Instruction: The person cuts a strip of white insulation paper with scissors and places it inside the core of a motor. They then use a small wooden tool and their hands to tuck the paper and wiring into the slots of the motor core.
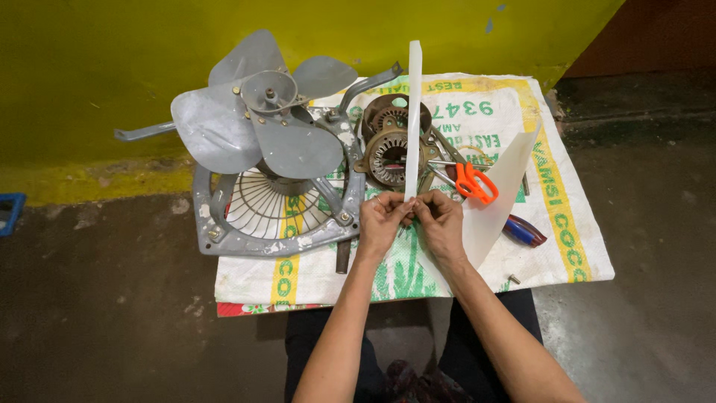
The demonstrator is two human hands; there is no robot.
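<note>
White and stiff, the narrow strip [413, 112] stands upright at the centre of the frame, its lower end pinched by my 2 hands. My left hand [380, 221] has its fingers curled tight on the strip's bottom edge; my right hand [441, 222] closes on it from the other side, touching the left. A wider white sheet [498, 195] leans just right of them. Orange-handled scissors [473, 181] and a motor stator [389, 153] lie behind on the printed sack [552, 186]; a grey fan [261, 119] fills the upper left.
</note>
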